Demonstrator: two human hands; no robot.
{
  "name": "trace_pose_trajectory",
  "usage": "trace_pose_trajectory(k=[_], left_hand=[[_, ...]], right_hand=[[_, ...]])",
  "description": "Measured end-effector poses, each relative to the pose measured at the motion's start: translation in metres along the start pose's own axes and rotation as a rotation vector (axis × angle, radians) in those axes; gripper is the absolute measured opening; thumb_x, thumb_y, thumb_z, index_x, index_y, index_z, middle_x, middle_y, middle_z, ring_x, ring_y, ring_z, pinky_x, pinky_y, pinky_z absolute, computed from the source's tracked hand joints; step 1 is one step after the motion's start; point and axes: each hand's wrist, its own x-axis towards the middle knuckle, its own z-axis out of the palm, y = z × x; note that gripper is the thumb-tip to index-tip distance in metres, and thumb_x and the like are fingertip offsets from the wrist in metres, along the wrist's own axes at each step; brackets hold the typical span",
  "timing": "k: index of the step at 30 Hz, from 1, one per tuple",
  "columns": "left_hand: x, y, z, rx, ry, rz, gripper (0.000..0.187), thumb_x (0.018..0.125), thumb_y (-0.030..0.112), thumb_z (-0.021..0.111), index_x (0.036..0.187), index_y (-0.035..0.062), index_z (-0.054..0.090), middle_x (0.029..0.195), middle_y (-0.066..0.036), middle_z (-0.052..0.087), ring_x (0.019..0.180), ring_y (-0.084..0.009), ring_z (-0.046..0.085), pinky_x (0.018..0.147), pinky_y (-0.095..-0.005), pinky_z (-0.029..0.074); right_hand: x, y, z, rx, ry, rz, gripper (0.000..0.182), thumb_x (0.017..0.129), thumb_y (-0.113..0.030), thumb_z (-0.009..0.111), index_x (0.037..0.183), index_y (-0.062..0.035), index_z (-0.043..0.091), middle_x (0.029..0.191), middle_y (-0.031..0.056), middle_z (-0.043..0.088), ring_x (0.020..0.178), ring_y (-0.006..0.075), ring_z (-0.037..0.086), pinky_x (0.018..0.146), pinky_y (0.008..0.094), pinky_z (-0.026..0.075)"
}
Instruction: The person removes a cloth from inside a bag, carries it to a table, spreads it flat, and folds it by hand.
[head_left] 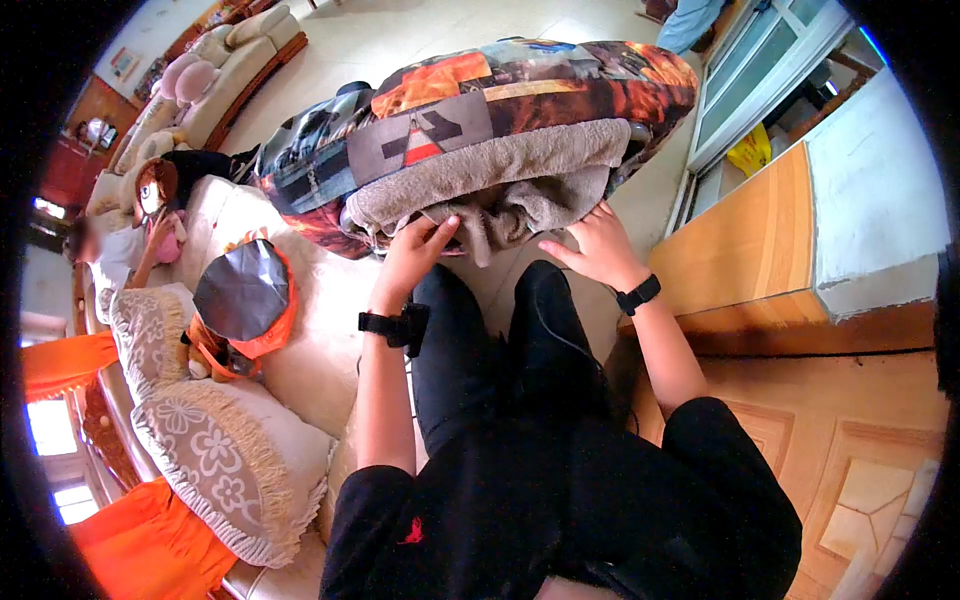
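A grey-brown towel (490, 165) lies rolled and bunched along the near side of a large heap of patterned fabric (540, 85), which bears a traffic-cone print. At the towel's lower left edge, my left hand (418, 252) is closed on the cloth, its thumb in front and its other fingers partly hidden. My right hand (603, 250) grips the towel's lower right end; its fingertips go into the cloth while the thumb points left, away from them. Between my hands the towel hangs in loose folds. Whatever supports the heap is hidden.
On the left, a sofa (205, 215) carries fringed cushions (220, 445), an orange-and-black bag (245, 295) and a doll (155, 190) beside another person. To the right stand a wooden panel (745, 235) and a sliding glass door (755, 75). A blue-clothed figure (690, 22) shows at the top.
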Motion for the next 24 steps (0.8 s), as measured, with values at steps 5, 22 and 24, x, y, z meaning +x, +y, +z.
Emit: trace_pose_trajectory(k=[5,22,24], left_hand=[[0.004,-0.014,0.001,0.102,-0.023,-0.029,0.035,0.089,0.032,0.056,0.086,-0.0019,0.062,0.074,-0.015,0.063,0.068,-0.0268,0.063,0.062,-0.0360,0.048],[0.055,-0.084,0.030,0.695,0.124,0.025,0.023,0.072,0.012,0.050,0.085,-0.0012,0.064,0.086,-0.025,0.062,0.081,-0.0412,0.059,0.074,-0.0473,0.048],[0.055,-0.087,0.024,0.769,0.170,0.164,0.021,0.073,0.012,0.050,0.081,-0.0027,0.063,0.083,-0.025,0.062,0.077,-0.0408,0.060,0.071,-0.0466,0.049]], right_hand=[[0.022,0.000,0.011,-0.050,-0.203,0.359,0.040,0.084,-0.040,0.054,0.066,-0.0054,0.065,0.063,0.0156,0.062,0.064,0.0339,0.061,0.069,0.0425,0.047],[0.056,0.042,0.067,-0.391,-0.489,0.661,0.025,0.076,-0.023,0.054,0.091,-0.0080,0.068,0.091,0.0155,0.066,0.085,0.0300,0.065,0.072,0.0400,0.052],[0.053,0.040,0.065,-0.393,-0.404,0.628,0.024,0.076,-0.027,0.055,0.084,-0.0075,0.067,0.083,0.0155,0.066,0.079,0.0314,0.064,0.068,0.0416,0.052]])
